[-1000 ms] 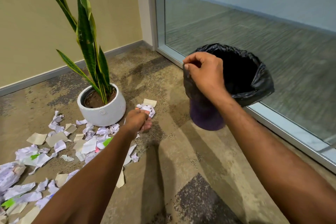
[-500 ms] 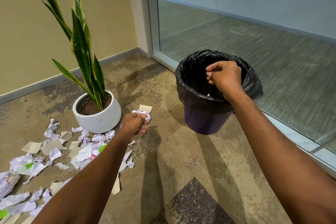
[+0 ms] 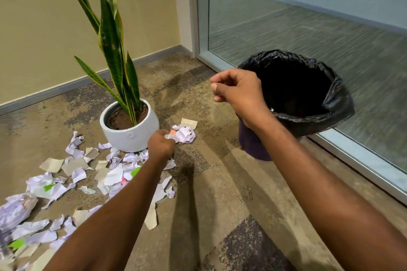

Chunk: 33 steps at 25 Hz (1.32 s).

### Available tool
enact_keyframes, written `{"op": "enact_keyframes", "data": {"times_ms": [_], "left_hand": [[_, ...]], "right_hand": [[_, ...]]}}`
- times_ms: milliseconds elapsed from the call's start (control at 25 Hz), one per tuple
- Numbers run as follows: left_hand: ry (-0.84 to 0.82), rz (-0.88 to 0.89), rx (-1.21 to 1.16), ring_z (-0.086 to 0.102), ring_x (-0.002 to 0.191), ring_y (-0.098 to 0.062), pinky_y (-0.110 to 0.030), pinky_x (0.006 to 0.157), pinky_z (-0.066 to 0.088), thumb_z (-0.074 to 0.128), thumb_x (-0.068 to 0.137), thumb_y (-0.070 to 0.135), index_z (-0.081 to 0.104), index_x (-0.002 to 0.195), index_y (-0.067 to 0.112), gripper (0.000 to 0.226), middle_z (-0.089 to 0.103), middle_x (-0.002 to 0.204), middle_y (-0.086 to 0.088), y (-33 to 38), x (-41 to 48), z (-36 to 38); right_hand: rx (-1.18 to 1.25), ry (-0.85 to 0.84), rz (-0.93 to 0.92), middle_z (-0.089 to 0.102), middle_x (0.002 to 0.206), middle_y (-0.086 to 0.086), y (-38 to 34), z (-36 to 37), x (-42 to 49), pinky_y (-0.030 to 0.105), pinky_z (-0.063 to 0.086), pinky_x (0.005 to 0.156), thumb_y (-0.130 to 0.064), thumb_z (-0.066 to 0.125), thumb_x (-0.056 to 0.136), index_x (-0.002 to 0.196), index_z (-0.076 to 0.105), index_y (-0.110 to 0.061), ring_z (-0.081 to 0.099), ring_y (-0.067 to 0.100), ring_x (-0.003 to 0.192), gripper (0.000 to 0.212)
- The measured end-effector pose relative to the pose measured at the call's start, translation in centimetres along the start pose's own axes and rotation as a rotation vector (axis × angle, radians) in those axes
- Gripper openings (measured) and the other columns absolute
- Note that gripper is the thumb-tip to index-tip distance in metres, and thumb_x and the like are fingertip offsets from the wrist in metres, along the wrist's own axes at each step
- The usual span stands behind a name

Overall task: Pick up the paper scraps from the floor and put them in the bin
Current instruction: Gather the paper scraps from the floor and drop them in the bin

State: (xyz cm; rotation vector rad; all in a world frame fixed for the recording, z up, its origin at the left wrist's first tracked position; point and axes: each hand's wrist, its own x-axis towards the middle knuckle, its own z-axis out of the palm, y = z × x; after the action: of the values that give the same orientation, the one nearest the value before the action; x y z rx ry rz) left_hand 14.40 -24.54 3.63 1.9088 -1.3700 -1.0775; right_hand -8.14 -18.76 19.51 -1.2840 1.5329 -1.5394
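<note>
Most paper scraps point(image 3: 72, 174) litter the floor point(image 3: 220, 182) at lower left, the left hand point(image 3: 160, 145) closing on one clump, the right hand point(image 3: 237, 91) loosely curled, apparently empty, beside the bin point(image 3: 308, 116).

A plain beige wall point(image 3: 44, 28) is seen at the far left, edged at its foot by a grey skirting board point(image 3: 66, 86) that runs to the corner. The floor is covered by a mottled tan carpet point(image 3: 209, 215) with darker grey patches, and long shadows are cast across it toward the near side. On the right, a glass partition point(image 3: 308, 17) in a pale metal frame point(image 3: 195, 11) is set from the far corner to the near right, and a grey striped floor is seen through it.
</note>
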Motion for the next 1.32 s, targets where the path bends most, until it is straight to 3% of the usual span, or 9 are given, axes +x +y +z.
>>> {"op": "enact_keyframes", "data": {"times_ms": [160, 320, 400, 520, 680, 800, 1000, 1200, 1320], "left_hand": [[-0.063, 0.111, 0.16, 0.07, 0.103, -0.037, -0.049, 0.086, 0.063, 0.074, 0.088, 0.006, 0.064, 0.134, 0.01, 0.047, 0.068, 0.126, -0.016, -0.9, 1.8, 0.9], [-0.15, 0.308, 0.245, 0.064, 0.089, -0.021, -0.028, 0.076, 0.042, 0.079, 0.089, 0.033, 0.068, 0.105, 0.029, 0.021, 0.069, 0.098, 0.003, -1.1, 3.9, 1.5], [-0.206, 0.315, 0.335, 0.064, 0.094, -0.024, -0.029, 0.077, 0.041, 0.079, 0.089, 0.031, 0.063, 0.109, 0.025, 0.027, 0.072, 0.107, -0.004, -1.1, 5.8, 1.7], [-0.282, 0.288, 0.534, 0.063, 0.118, -0.038, -0.039, 0.093, 0.052, 0.079, 0.084, 0.016, 0.054, 0.133, 0.009, 0.056, 0.066, 0.131, -0.017, -1.0, 8.0, 2.2], [-0.283, 0.32, 0.566, 0.062, 0.124, -0.04, -0.05, 0.103, 0.052, 0.083, 0.082, 0.024, 0.052, 0.136, 0.007, 0.065, 0.065, 0.133, -0.018, -1.3, 8.9, 2.9], [-0.193, 0.346, 0.607, 0.064, 0.121, -0.042, -0.05, 0.101, 0.053, 0.082, 0.083, 0.028, 0.053, 0.135, 0.005, 0.064, 0.068, 0.128, -0.021, -1.2, 8.7, 3.6], [-0.119, 0.376, 0.629, 0.063, 0.12, -0.041, -0.051, 0.097, 0.053, 0.077, 0.087, 0.019, 0.058, 0.128, 0.005, 0.047, 0.067, 0.128, -0.019, -1.0, 8.2, 3.8], [-0.112, 0.406, 0.401, 0.066, 0.102, -0.038, -0.049, 0.087, 0.054, 0.067, 0.092, 0.022, 0.067, 0.109, 0.002, 0.026, 0.07, 0.11, -0.019, -1.2, 7.5, 3.4], [-0.124, 0.38, 0.263, 0.067, 0.091, -0.037, -0.048, 0.081, 0.054, 0.064, 0.088, 0.027, 0.07, 0.099, 0.0, 0.03, 0.073, 0.098, -0.019, -1.6, 6.6, 3.0]], "right_hand": [[-0.137, -0.229, 0.107, 0.077, 0.087, -0.001, 5.5, 5.4, 0.4, 0.043, 0.068, 0.081, -0.006, 0.086, 0.085, 0.099, 0.08, -0.015, 0.073, 0.014, 0.081, 0.018], [-0.439, -0.407, 0.255, 0.071, 0.119, 0.007, 12.2, 8.8, 2.2, 0.043, 0.06, 0.098, -0.008, 0.095, 0.074, 0.128, 0.071, -0.016, 0.069, 0.023, 0.11, 0.059], [-0.601, -0.516, 0.268, 0.062, 0.139, 0.011, 15.0, 10.2, 3.6, 0.042, 0.057, 0.1, -0.011, 0.099, 0.067, 0.146, 0.059, -0.019, 0.062, 0.032, 0.126, 0.089], [-0.868, -0.66, 0.25, 0.035, 0.161, 0.012, 18.4, 12.0, 5.2, 0.051, 0.049, 0.112, -0.019, 0.102, 0.061, 0.167, 0.029, -0.033, 0.039, 0.036, 0.144, 0.129], [-1.014, -0.74, 0.296, 0.011, 0.174, 0.002, 20.9, 13.4, 6.3, 0.061, 0.047, 0.11, -0.025, 0.103, 0.057, 0.168, 0.006, -0.046, 0.023, 0.039, 0.151, 0.149], [-1.005, -0.747, 0.213, 0.026, 0.169, 0.0, 21.7, 13.6, 6.9, 0.058, 0.045, 0.111, -0.033, 0.104, 0.055, 0.169, 0.018, -0.04, 0.028, 0.033, 0.145, 0.142], [-0.886, -0.709, 0.142, 0.046, 0.14, -0.004, 22.4, 13.8, 6.4, 0.048, 0.05, 0.101, -0.027, 0.098, 0.063, 0.157, 0.045, -0.035, 0.038, 0.026, 0.129, 0.108], [-0.74, -0.642, 0.12, 0.047, 0.121, 0.0, 22.8, 14.0, 5.0, 0.046, 0.055, 0.094, -0.024, 0.088, 0.077, 0.147, 0.056, -0.034, 0.051, 0.026, 0.117, 0.078], [-0.637, -0.593, 0.159, 0.049, 0.122, -0.002, 22.7, 13.8, 4.0, 0.039, 0.056, 0.092, -0.024, 0.086, 0.08, 0.144, 0.06, -0.034, 0.056, 0.021, 0.114, 0.07]]}}
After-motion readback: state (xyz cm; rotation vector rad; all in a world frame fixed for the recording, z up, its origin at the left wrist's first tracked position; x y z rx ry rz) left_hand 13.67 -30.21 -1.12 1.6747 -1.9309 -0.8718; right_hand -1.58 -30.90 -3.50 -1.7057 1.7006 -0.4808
